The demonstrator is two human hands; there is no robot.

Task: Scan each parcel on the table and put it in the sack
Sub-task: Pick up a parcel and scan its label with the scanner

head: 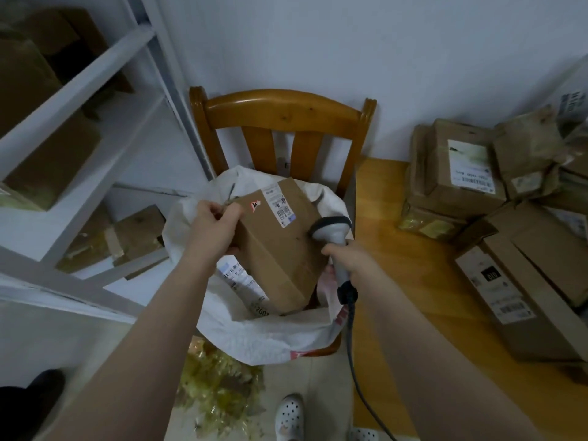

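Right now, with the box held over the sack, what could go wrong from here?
1. The left hand grips the cardboard box by one end only, tilted over the white sack; it could slip and land hard.
2. The barcode scanner in the right hand sits by the box's side, away from the shipping label; the box might go in unscanned.
3. The scanner cable hangs past the sack's rim and could snag.

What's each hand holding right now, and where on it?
The left hand grips the brown cardboard parcel at its upper left corner; right hand grips the grey handheld barcode scanner by its handle.
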